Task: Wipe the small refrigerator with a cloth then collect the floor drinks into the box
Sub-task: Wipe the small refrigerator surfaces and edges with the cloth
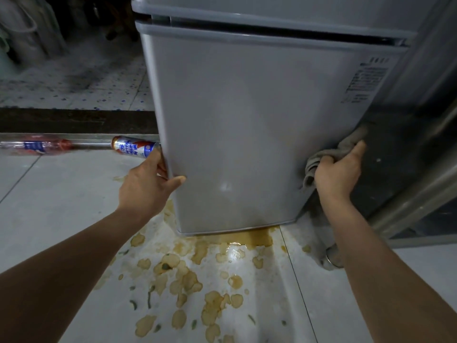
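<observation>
Small fridge (237,134) stands on the tiled floor (61,206), lower door facing the camera. Left hand (146,184) grips the door's left edge low down, fingers wrapped behind, thumb on the front. Right hand (338,172) is clenched round a grey cloth (321,154), pressing it vs. the fridge's dark right side panel, near the bottom corner. So wiping is under way, drinks not yet collected.

A beer can (134,146) lies on its side on the floor, just beside the fridge's left edge, w/ a plastic bottle (34,146) further left along the threshold. Brown spill stains (188,280) spread over the floor in front of the fridge base. Box not in view.

Handling, prob.: cloth soft, bunches easily, so keep it balled in the palm. Fridge stiff, smooth, heavyish; steady it by the door edge. Can light, rolls, maybe wet and slippery; take it round the middle
</observation>
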Available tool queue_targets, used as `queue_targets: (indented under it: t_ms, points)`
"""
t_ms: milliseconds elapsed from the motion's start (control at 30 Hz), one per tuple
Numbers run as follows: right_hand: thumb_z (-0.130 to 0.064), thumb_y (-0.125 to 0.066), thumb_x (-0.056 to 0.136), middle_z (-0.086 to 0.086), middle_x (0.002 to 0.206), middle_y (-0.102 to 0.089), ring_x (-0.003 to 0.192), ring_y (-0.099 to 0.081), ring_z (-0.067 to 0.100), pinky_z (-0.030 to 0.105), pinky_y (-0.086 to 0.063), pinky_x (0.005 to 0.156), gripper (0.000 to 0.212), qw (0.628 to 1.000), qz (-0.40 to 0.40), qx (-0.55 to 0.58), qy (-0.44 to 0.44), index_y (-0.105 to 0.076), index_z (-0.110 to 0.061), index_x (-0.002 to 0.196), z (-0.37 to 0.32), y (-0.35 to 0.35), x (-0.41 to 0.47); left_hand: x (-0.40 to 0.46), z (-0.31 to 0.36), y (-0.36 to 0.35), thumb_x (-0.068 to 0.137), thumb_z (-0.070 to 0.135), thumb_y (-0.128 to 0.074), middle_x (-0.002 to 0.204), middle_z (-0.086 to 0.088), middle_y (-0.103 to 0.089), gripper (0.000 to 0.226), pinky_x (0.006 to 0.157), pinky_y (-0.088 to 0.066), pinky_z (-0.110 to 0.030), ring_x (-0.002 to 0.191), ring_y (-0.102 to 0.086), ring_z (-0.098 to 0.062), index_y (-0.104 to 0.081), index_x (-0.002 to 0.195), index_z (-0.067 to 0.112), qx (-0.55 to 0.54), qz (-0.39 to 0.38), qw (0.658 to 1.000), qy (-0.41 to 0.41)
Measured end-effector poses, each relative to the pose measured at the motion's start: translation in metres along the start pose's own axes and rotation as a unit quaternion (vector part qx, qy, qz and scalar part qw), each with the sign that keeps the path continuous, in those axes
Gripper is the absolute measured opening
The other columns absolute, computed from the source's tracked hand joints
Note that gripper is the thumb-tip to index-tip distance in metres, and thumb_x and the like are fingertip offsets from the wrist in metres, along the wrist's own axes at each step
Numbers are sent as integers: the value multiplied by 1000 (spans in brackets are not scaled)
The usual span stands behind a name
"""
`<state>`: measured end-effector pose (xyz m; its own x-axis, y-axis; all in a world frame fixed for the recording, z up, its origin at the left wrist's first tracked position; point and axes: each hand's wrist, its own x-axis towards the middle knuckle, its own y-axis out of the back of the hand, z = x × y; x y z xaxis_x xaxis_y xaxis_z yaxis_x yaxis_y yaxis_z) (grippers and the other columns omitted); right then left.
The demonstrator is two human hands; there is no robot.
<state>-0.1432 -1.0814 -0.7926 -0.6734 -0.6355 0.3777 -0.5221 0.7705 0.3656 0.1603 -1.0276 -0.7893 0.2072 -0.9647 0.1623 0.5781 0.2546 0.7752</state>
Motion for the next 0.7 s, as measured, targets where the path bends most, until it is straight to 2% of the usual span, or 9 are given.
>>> queue_targets:
  t_ms: [133,267,333,467,533,600,700]
  points:
    - [2,-47,88,20,147,-36,134,-38,29,8,-23,95,66,997,-34,10,-70,-20,-4,148,36,-12,-9,3,-4,-3,79,38,-68,102,-3,-65,45,79,-53,-42,89,-63,-26,-49,113,17,-2,10,1000,-16]
    - [3,-47,87,20,143,-43,129,-44,33,27,-33,102,69,990,-102,-25,-97,-18,-9,149,75,-23,-24,3,-8,-6,79,39,-68,98,5,-60,45,79,-53,-39,86,-61,-20,-48,114,19,-7,20,999,-29]
    - [2,-48,88,21,141,-44,126,-46,36,35,-37,102,69,982,-139,-56,-115,-16,-8,149,96,-30,-30,4,-11,-9,79,39,-68,98,3,-62,43,80,-54,-41,86,-63,-22,-48,111,19,-7,27,999,-37]
    - [5,-43,90,23,135,-45,119,-49,29,30,-38,97,55,950,-223,-117,-187,-24,-3,141,130,-50,-51,5,-16,-11,78,38,-69,95,1,-64,40,79,-55,-43,85,-64,-23,-49,105,17,-8,39,998,-43]
    - [3,-42,92,21,140,-39,124,-45,31,34,-35,103,52,931,-249,-149,-223,-25,-3,141,141,-58,-56,6,-16,-11,77,39,-69,99,1,-64,43,80,-56,-43,87,-64,-22,-49,109,19,-7,34,998,-50]
    - [-1,-47,90,26,142,-35,127,-40,38,43,-34,107,56,916,-255,-181,-251,-24,3,140,140,-62,-55,8,-15,-10,77,40,-68,105,0,-64,48,82,-56,-43,92,-63,-22,-47,116,21,-1,20,998,-57]
    - [-6,-53,89,28,137,-41,124,-44,39,43,-39,102,51,915,-228,-187,-274,-32,7,135,125,-59,-57,8,-14,-6,78,41,-68,107,-1,-64,50,82,-55,-42,92,-63,-22,-46,118,20,6,6,998,-59]
